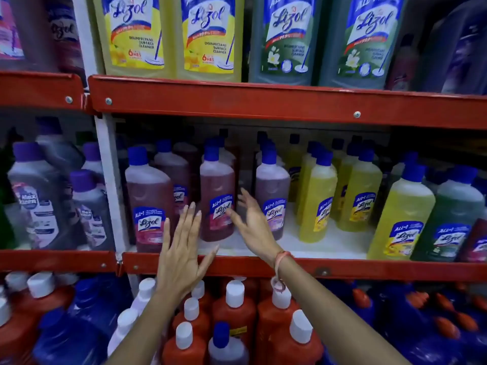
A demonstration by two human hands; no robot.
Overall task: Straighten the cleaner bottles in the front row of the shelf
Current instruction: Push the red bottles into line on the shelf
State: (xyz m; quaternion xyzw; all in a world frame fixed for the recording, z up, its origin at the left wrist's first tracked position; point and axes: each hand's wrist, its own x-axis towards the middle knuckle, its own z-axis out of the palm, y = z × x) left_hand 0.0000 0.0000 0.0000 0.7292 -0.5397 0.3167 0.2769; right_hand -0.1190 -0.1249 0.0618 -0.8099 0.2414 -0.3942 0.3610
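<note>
On the middle shelf (329,248) stands a row of cleaner bottles with blue caps. A dark red bottle (150,196) is at the left front, a second red bottle (217,185) stands further back in the middle, and a purple-red bottle (272,185) is to its right. Yellow bottles (317,196) and a green bottle (453,212) follow on the right. My left hand (181,256) is open, fingers spread, just left of the middle red bottle. My right hand (253,222) is open at that bottle's right side, holding nothing.
The red shelf rail (369,267) runs across below my hands. Large yellow and green bottles (210,35) fill the shelf above. Orange bottles with white caps (234,306) and blue bottles crowd the shelf below. Grey-purple bottles (39,196) stand in the left bay.
</note>
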